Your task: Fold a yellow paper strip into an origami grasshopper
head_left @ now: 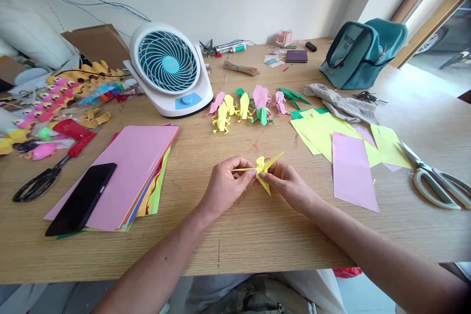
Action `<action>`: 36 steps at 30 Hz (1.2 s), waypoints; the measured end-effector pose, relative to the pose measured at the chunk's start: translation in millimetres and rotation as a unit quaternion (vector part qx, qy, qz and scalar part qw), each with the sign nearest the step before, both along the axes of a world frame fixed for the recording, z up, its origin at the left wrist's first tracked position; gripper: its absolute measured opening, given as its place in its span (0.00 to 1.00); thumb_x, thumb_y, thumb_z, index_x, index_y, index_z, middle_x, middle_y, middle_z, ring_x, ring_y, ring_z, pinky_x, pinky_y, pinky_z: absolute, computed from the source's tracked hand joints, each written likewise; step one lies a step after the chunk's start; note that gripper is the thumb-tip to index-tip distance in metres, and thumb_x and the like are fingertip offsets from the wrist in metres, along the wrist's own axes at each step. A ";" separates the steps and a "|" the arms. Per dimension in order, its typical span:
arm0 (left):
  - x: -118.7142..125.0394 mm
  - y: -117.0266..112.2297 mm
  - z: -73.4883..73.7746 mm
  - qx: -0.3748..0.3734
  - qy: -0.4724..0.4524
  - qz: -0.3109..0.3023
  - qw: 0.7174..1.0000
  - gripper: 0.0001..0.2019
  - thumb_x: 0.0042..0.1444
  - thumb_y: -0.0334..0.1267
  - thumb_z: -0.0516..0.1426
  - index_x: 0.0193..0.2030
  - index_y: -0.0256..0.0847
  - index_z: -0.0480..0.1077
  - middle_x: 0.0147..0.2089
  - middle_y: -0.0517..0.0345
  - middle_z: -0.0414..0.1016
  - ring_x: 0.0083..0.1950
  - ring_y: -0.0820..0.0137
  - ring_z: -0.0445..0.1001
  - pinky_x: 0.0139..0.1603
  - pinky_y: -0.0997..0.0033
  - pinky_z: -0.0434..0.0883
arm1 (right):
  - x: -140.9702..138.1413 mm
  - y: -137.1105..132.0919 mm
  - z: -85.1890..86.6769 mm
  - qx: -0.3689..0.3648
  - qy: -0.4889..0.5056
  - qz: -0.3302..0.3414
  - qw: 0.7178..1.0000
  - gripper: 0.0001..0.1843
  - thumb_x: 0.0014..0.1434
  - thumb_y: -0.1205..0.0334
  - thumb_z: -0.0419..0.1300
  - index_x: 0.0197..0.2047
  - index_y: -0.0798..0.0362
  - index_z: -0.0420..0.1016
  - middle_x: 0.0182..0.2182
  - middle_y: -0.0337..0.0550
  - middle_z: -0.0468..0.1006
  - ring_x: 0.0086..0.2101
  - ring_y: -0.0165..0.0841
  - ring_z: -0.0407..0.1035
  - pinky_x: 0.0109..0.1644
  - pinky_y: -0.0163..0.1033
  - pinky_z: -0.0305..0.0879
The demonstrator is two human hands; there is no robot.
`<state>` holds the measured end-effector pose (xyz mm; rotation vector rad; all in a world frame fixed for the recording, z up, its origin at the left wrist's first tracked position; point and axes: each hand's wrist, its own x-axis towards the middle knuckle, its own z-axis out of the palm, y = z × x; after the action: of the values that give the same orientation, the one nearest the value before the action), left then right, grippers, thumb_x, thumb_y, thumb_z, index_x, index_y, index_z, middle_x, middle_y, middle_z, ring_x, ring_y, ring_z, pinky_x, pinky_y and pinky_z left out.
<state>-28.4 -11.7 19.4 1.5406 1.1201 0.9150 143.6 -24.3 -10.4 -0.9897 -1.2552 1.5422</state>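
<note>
A small folded piece of yellow origami paper (pixel 264 184) with thin pointed arms is held above the wooden table (pixel 184 250). My left hand (pixel 230 181) pinches its left side, where one narrow strip sticks out past the fingers. From the other side, my right hand (pixel 285 181) grips it with thumb and fingers, near a point that slants up and right. Part of the paper is hidden by the fingertips. Beyond the hands stands a group of finished-looking origami figures in yellow (pixel 222 117), pink (pixel 261 95) and green (pixel 262 116).
A stack of coloured paper (pixel 136 157) with a black phone (pixel 83 198) lies at left, near black-handled scissors (pixel 44 181). To the right are loose yellow sheets (pixel 327 130), a pink sheet (pixel 351 171) and large scissors (pixel 437 176). A fan (pixel 169 66) and teal bag (pixel 362 54) stand behind.
</note>
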 end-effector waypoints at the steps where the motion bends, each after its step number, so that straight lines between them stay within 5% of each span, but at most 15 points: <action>1: -0.6 1.0 0.1 -0.013 -0.007 -0.008 1.000 0.09 0.54 0.41 0.63 0.33 0.36 0.74 0.31 0.58 0.76 0.29 0.73 0.75 0.24 0.79 0.70 | -0.1 -0.3 0.4 0.001 0.001 0.006 1.000 0.20 0.52 0.44 0.69 0.32 0.53 0.74 0.26 0.38 0.72 0.28 0.30 0.63 0.32 0.35 0.59; 10: -2.0 7.5 -4.8 -0.079 -0.084 -0.008 0.993 0.15 0.47 0.47 0.68 0.29 0.36 0.74 0.27 0.61 0.71 0.26 0.78 0.64 0.20 0.81 0.63 | -3.1 -1.0 2.7 -0.013 0.009 0.006 1.000 0.18 0.51 0.47 0.70 0.32 0.53 0.73 0.26 0.36 0.71 0.28 0.29 0.61 0.31 0.35 0.57; 23: -10.4 13.6 3.1 -0.186 -0.137 -0.038 0.972 0.22 0.42 0.55 0.70 0.28 0.35 0.74 0.25 0.58 0.75 0.22 0.80 0.62 0.21 0.80 0.61 | -4.8 -3.9 3.8 0.024 -0.022 -0.022 0.999 0.19 0.53 0.44 0.67 0.34 0.52 0.75 0.29 0.41 0.76 0.33 0.35 0.67 0.36 0.38 0.62; 27: 1.2 5.5 -5.4 -0.135 -0.129 -0.022 0.982 0.22 0.42 0.52 0.70 0.36 0.38 0.74 0.32 0.60 0.75 0.26 0.78 0.65 0.22 0.80 0.62 | -4.2 -3.6 0.4 0.016 -0.017 -0.051 0.998 0.21 0.50 0.43 0.69 0.33 0.52 0.73 0.26 0.39 0.72 0.30 0.33 0.64 0.32 0.37 0.60; 31: 8.5 1.5 -16.5 0.012 -0.082 0.017 0.996 0.14 0.50 0.46 0.68 0.32 0.38 0.72 0.31 0.62 0.71 0.30 0.77 0.67 0.29 0.78 0.65 | -4.5 -2.9 -0.1 0.009 0.007 -0.037 0.999 0.22 0.50 0.41 0.69 0.33 0.51 0.73 0.24 0.37 0.69 0.27 0.32 0.61 0.32 0.37 0.60; 36: 0.2 8.2 -18.8 0.128 -0.020 0.038 0.991 0.10 0.55 0.42 0.64 0.32 0.38 0.73 0.36 0.58 0.71 0.40 0.72 0.72 0.39 0.76 0.70 | -3.2 -2.7 5.4 0.015 0.024 -0.022 0.999 0.22 0.47 0.44 0.72 0.36 0.51 0.75 0.33 0.41 0.75 0.34 0.34 0.68 0.37 0.38 0.65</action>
<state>-28.3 -3.5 0.6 1.6851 1.0706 1.1733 140.4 -26.9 -5.0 -0.9496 -1.2113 1.5009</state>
